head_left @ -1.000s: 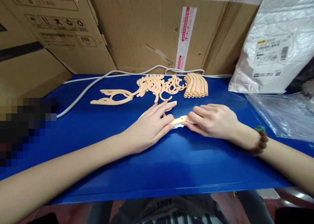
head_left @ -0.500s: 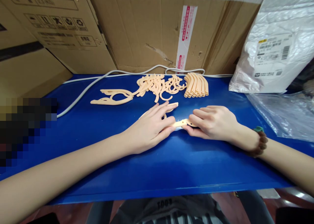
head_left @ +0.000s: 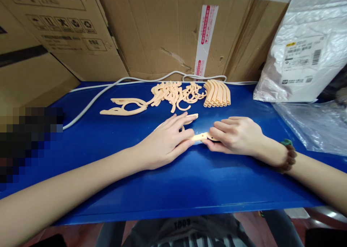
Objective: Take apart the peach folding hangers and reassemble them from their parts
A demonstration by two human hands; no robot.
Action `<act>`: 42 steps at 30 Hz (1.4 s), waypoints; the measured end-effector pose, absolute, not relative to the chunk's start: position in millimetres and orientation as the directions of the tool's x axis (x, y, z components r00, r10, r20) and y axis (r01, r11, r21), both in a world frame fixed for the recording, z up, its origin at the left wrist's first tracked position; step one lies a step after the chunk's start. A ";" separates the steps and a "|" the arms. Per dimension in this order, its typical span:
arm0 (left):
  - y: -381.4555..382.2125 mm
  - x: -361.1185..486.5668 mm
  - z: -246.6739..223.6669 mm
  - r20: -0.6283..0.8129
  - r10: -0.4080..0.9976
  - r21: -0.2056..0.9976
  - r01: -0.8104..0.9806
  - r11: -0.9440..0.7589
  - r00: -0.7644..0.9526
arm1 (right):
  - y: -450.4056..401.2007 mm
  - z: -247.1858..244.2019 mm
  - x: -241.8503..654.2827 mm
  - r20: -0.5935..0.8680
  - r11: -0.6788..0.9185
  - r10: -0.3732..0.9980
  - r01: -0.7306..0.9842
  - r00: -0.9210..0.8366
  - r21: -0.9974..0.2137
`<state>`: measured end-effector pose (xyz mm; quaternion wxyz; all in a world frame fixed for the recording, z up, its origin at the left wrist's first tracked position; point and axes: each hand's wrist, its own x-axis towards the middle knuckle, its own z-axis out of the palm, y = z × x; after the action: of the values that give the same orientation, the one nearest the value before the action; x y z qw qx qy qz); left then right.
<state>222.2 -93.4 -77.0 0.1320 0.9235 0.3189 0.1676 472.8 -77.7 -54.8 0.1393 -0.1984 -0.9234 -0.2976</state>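
My left hand (head_left: 166,142) is closed at thumb and forefinger on a cream plastic folding-hanger piece (head_left: 200,137), low over the blue table. Its other fingers stretch over more of the cream plastic (head_left: 193,117), mostly hidden under them. From the opposite side, my right hand (head_left: 235,135) pinches the end of a second hanger part (head_left: 212,138) where the two pieces meet, its fingers curled. A small hole shows in the left piece. Whether the two are locked together cannot be made out.
Behind my hands lie a folded hanger (head_left: 123,108), a heap of hanger arms (head_left: 166,93), loose hooks (head_left: 193,92) and a row of curved tubes (head_left: 217,93). A white cable (head_left: 93,111) runs along the back. Cardboard boxes (head_left: 162,34) and a white parcel bag (head_left: 300,55) stand around the blue table (head_left: 162,193).
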 end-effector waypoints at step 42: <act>-78.6 219.3 -86.3 0.276 0.804 0.745 0.411 -0.525 0.526 | -88.6 -43.9 463.5 0.441 0.899 0.178 0.327 -0.880 0.291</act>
<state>219.3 -78.6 -86.3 0.3142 0.8152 0.3726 0.3130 463.5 -88.6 -43.9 0.2061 -0.1326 -0.9524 -0.1815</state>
